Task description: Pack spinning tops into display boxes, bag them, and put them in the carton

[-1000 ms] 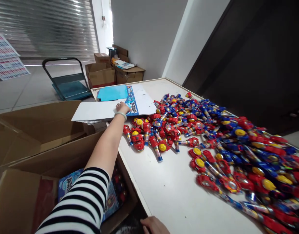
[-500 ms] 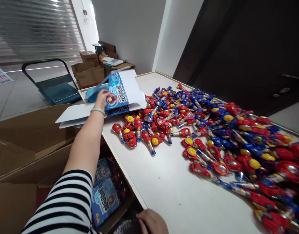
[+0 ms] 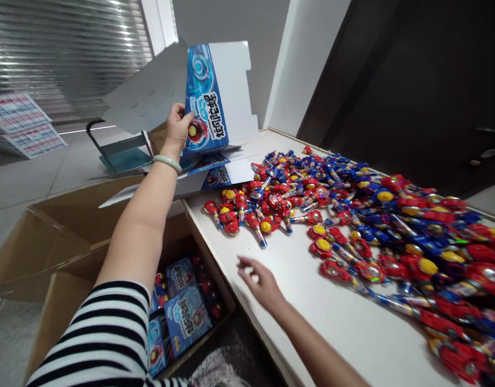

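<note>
My left hand [image 3: 178,130], with a pale bangle at the wrist, grips the edge of an unfolded blue and white printed carton [image 3: 207,102] and holds it raised above the table's far left corner. More flat cartons [image 3: 217,176] lie beneath it. My right hand [image 3: 256,279] hovers over the table's near left edge with its fingers apart and nothing in them. Beyond it, a big pile of red and blue toys [image 3: 328,188] with yellow discs and clear tubes spreads over the white table [image 3: 288,301].
An open cardboard box [image 3: 49,231] stands left of the table, with blue printed boxes [image 3: 186,317] and more toys inside. A trolley [image 3: 124,153] and stacked white cartons [image 3: 25,126] are on the floor further back. A dark door [image 3: 412,91] is behind the table.
My left hand has lifted the carton up off the others, and its panels have spread open. My right hand has moved forward from the bottom edge, over the table, and its fingers have opened.
</note>
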`<state>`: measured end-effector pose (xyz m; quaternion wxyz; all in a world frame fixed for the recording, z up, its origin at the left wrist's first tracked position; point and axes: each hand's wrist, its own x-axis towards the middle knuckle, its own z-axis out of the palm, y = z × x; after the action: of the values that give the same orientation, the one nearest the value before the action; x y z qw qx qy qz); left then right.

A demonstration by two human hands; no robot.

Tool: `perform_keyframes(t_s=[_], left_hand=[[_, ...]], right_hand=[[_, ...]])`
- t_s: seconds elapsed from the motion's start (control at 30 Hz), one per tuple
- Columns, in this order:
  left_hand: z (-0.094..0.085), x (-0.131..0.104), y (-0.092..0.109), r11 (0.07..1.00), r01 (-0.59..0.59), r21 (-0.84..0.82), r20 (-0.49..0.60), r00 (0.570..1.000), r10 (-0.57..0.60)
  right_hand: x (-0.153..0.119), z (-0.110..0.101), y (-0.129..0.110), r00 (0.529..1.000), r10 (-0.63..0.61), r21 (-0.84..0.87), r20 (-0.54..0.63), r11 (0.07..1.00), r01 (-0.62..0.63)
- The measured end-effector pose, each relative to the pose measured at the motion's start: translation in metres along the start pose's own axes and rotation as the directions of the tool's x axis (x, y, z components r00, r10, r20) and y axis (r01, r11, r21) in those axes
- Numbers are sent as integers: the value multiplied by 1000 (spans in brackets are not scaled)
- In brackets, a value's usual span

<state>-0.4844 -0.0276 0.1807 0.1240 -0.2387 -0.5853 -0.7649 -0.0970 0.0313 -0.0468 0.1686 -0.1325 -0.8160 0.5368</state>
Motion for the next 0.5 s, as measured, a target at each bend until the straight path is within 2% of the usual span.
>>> perform_keyframes(t_s=[0.07,0.13,0.2,0.27,0.37,0.43,0.5], left_hand=[[3,-6,-4,999,-33,16,3,999,33],[7,-7,-12,997,-67,30,17,998,67],[11,-6,-19,996,-81,30,56,995,80],[13,-6,-24,994,-111,13,100,989,109],[9,1,-21,970,-243,30,73,968,240],[-2,20,-8,934,-350,77,-15,936,352],[-20,53,13,883,-461,90,-94,879,468]], right_hand=[[79,-4,-28,984,168,319,-59,937,-141],[159,1,-51,903,420,628,-88,727,-277],[226,10,-64,874,478,683,-90,668,-295],[273,19,-63,847,518,701,-121,648,-296],[301,29,-38,789,589,737,-174,609,-292],[297,32,-15,752,629,757,-195,585,-292],[285,33,5,725,657,776,-207,562,-287]])
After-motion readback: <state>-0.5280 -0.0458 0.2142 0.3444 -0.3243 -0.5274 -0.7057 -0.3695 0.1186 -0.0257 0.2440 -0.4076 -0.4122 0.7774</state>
